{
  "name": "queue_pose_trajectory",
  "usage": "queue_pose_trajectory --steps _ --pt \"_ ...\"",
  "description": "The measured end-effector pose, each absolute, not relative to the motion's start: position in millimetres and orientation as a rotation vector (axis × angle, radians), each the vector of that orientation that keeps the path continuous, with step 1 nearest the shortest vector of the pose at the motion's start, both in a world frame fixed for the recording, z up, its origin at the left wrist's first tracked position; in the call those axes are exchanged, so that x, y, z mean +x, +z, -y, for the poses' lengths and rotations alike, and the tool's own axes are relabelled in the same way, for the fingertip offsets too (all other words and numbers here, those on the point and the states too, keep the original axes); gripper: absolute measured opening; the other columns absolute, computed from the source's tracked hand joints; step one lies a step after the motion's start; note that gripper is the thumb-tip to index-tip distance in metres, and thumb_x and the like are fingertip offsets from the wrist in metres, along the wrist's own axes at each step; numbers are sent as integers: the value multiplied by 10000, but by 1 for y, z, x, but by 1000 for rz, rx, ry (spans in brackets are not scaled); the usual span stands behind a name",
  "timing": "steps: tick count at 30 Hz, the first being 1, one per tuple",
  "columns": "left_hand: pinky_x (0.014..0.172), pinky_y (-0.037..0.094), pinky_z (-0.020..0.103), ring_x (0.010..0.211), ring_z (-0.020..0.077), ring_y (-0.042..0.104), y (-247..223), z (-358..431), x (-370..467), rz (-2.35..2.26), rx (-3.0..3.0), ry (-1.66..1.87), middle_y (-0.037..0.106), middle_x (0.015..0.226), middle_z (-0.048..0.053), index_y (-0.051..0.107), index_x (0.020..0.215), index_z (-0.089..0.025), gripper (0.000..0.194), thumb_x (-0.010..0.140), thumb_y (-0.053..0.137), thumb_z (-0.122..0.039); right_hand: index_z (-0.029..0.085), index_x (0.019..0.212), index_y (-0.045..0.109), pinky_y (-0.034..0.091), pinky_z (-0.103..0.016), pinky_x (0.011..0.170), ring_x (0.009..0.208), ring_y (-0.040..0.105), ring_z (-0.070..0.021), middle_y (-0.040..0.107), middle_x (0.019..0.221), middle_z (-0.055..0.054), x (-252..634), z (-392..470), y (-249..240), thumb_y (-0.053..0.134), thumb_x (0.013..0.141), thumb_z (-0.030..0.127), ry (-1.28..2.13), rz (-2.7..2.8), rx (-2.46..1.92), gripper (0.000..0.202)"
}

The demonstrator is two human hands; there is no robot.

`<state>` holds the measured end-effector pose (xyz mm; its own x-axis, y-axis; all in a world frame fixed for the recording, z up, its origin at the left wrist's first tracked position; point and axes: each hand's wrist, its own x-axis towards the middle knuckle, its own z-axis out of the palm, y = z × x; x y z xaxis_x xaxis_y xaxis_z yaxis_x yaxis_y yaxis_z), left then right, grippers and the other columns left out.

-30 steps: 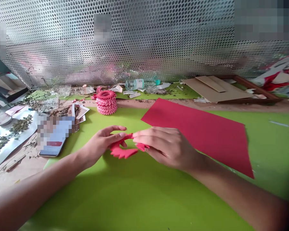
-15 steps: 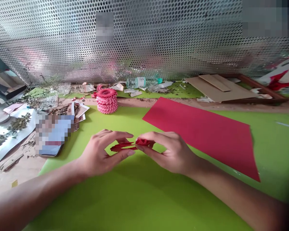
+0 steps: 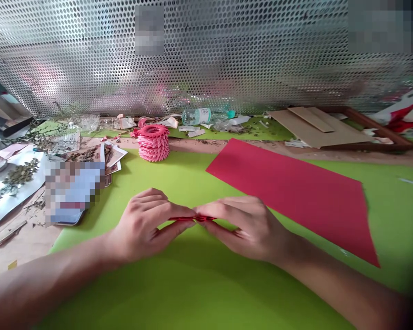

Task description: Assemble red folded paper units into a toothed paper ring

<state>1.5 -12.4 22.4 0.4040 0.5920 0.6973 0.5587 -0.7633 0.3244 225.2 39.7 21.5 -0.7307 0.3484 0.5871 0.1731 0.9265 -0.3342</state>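
Between my two hands is a small piece of folded red paper (image 3: 202, 219), held above the green mat (image 3: 199, 284). My left hand (image 3: 151, 224) pinches its left part between thumb and fingers. From the other side my right hand (image 3: 241, 224) grips it, thumb below and fingertips on top. The fingertips of both hands meet near its middle and cover most of it, so its exact shape is hidden. A large sheet of red paper (image 3: 296, 197) lies flat on the mat just beyond my right hand.
A pink ring stack of folded paper pieces (image 3: 153, 144) stands beyond my left hand. To the left lies a phone (image 3: 75, 192) beside some photo cards (image 3: 114, 154). Along the perforated metal panel (image 3: 206, 59) are a plastic bottle (image 3: 203, 116) and cardboard (image 3: 316, 128).
Both hands have closed in on the folded red paper, pressing it flatter. Half a second ago it was loosely spread, with gaps between its layers. The view has shifted slightly.
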Motion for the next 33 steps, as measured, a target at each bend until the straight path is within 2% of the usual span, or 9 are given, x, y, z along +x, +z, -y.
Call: queue_pose_trajectory --steps 4,9,20,26,29,33 --pt "727 537 265 567 112 643 23 12 1 -1075 2599 1341 729 681 -4 702 972 -183 80 914 651 -205 218 1057 625 494 -231 588 632 688 -133 750 791 -26 225 -40 20 574 956 159 367 2393 -410 127" --pt "746 542 266 569 113 640 21 11 2 -1045 2613 1352 731 687 -8 688 982 -183 85 899 669 -183 216 1051 627 522 -240 617 662 705 -146 766 841 -44 226 -40 19 567 959 176 399 2398 -439 116" --pt "728 502 258 602 113 642 16 10 1 -1075 2614 1263 739 735 -7 658 982 -184 78 905 664 -190 180 1049 617 472 -243 587 644 677 -138 738 795 -42 225 -42 16 562 983 209 410 2415 -400 91" --pt "682 492 257 720 142 641 12 13 6 -1124 2319 1109 695 837 31 510 1111 -182 132 988 498 -227 151 991 636 437 -255 568 619 637 -149 699 739 -48 219 -40 17 503 1012 218 444 2404 -428 151" --pt "624 473 233 725 131 601 14 15 5 -1097 2130 1072 640 865 34 486 1045 -188 95 1012 431 -258 152 971 636 423 -250 574 609 619 -140 684 728 -38 218 -40 17 513 1009 217 503 2428 -458 145" --pt "620 453 212 736 116 582 18 17 1 -1174 2076 1019 627 881 21 531 974 -187 121 1002 472 -289 156 984 630 403 -238 566 594 604 -128 674 720 -26 219 -42 15 513 1011 224 542 2430 -474 138"
